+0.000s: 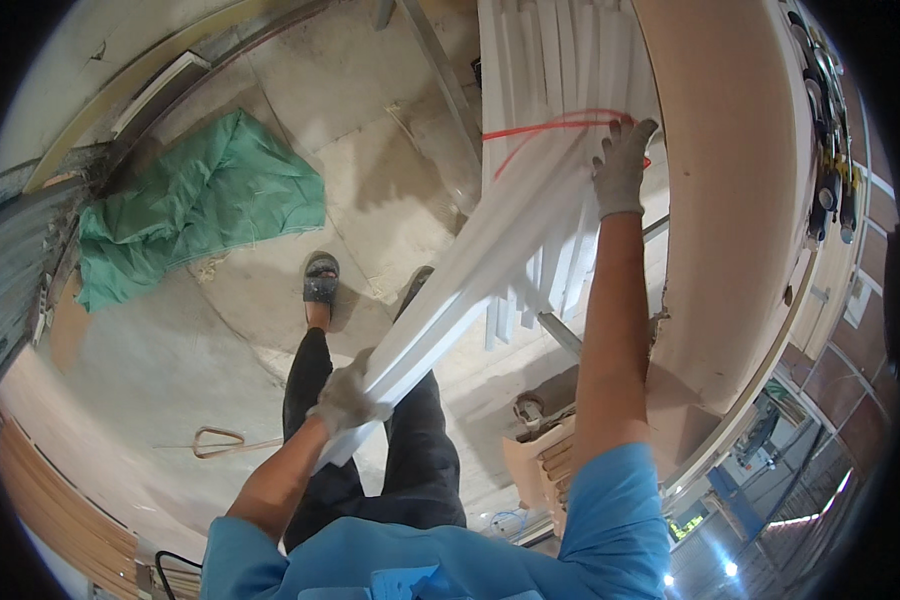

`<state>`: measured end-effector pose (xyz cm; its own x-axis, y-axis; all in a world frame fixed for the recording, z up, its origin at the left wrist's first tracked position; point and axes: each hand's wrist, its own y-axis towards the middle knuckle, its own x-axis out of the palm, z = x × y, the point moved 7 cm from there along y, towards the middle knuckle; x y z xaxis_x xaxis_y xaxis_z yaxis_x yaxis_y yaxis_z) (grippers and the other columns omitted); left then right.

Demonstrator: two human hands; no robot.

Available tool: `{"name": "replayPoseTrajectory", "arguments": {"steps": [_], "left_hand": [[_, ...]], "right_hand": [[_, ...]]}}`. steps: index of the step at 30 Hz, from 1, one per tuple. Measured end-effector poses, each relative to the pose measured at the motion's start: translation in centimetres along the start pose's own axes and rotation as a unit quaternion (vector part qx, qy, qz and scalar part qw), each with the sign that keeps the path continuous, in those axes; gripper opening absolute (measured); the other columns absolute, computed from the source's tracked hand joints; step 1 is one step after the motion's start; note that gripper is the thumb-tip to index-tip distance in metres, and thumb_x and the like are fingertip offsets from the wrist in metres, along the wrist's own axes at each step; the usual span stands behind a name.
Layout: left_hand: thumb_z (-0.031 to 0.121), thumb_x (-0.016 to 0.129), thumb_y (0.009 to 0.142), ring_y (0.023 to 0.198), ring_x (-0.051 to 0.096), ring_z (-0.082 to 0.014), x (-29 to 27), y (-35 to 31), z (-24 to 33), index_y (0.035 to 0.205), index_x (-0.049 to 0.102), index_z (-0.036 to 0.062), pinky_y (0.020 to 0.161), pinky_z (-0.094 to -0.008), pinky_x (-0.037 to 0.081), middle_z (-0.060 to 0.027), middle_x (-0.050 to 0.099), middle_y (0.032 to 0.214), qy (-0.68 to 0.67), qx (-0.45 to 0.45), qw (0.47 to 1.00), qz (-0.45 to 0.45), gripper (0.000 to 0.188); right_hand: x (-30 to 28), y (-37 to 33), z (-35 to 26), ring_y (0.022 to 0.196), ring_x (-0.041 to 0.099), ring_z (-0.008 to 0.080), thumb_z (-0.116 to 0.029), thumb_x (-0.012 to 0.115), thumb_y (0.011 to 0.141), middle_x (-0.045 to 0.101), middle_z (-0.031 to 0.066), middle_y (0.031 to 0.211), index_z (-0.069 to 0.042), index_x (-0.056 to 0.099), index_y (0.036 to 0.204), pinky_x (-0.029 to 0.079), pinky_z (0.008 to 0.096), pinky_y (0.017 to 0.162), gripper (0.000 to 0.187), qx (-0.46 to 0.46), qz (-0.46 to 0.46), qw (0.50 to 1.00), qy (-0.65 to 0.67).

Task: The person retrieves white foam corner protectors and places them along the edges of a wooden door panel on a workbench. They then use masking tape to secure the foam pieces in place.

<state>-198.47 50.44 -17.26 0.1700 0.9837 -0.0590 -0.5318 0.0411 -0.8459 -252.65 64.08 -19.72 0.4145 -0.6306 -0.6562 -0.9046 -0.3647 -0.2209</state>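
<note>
My left hand (350, 399), in a pale work glove, is closed around the near end of some long white strips (440, 318). They slant up and away to the right across my legs, and their far part looks blurred. My right hand (623, 168), also gloved, reaches far forward with its fingers spread. It is at the right side of a bundle of white strips (550, 60), beside a red strap (550, 127) that runs across the bundle. Whether the strap touches my fingers I cannot tell.
Metal bars (440, 70) support the bundle. A large tan board (730, 200) stands along the right, with hand tools (825, 130) beyond it. Crumpled green sheeting (200, 205) lies on the floor at the left. A cardboard box (540, 460) of brown strips sits near my right arm.
</note>
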Motion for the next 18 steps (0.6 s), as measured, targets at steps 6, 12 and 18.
{"name": "replayPoseTrajectory", "arguments": {"steps": [6,12,18], "left_hand": [[0.029,0.09,0.051,0.104,0.068,-0.0337,-6.7,-10.6,-8.0,0.139,0.046,0.0039,0.095,-0.0393,0.052,-0.0206,0.069,0.111,-0.052,-0.001,0.998,-0.044,0.102],[0.019,0.099,0.052,0.097,0.065,-0.0189,-9.2,-17.7,-12.5,0.132,0.052,0.0015,0.089,-0.0348,0.054,-0.0061,0.068,0.106,-0.356,-0.064,0.932,-0.015,0.094],[0.014,0.098,0.053,0.095,0.07,-0.0218,-9.5,-14.5,-15.1,0.124,0.058,0.0027,0.083,-0.0386,0.059,-0.0099,0.07,0.107,-0.354,-0.057,0.932,0.053,0.083]], "right_hand": [[1.3,0.9,-3.1,0.145,0.032,0.0297,-0.067,0.042,0.097,0.027,0.0097,0.162,-0.014,0.023,0.159,0.036,0.0451,0.109,0.084,0.089,-0.027,0.954,0.286],[0.1,-9.0,-2.7,0.101,0.064,0.0226,-0.032,0.068,0.095,0.058,0.0102,0.126,-0.005,0.044,0.145,0.053,0.029,0.084,0.062,0.078,0.104,0.991,0.019],[4.8,-20.5,-0.9,0.126,0.05,0.0395,-0.055,0.077,0.08,0.053,0.019,0.138,-0.011,0.043,0.145,0.042,0.0487,0.105,0.086,0.091,0.073,0.97,-0.215]]}}
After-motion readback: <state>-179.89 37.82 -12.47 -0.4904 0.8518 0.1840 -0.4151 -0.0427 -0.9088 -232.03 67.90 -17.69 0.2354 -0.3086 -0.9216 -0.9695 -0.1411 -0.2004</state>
